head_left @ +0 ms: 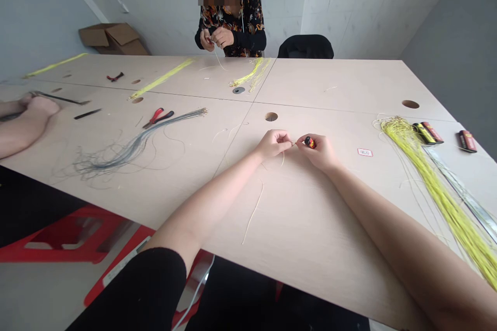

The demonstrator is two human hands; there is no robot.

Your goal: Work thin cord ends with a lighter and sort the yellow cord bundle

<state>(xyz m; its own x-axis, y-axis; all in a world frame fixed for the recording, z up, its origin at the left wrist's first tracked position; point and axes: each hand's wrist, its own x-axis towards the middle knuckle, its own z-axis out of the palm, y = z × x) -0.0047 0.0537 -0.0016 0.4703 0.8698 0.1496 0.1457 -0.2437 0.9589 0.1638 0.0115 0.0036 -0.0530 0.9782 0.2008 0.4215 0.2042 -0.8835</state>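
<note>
Near the middle of the table, my left hand (275, 144) pinches a thin pale cord (282, 159), whose loose part hangs below the fingers. Close to its right, my right hand (320, 151) is closed around a small black cylinder with an orange-red label (309, 142); its exact kind I cannot make out. A tiny gold-coloured end shows between the two sets of fingertips, and the right thumb and finger seem to meet it. A cut length of pale cord (254, 212) lies on the tabletop in front of my hands.
Yellow cords (430, 181) lie in a bundle at right, beside dark labelled cylinders (425, 133). A grey cord bundle (135, 147) and red-handled pliers (157, 118) lie left. One co-worker (233, 20) works opposite; another person's arms (29, 119) rest at far left.
</note>
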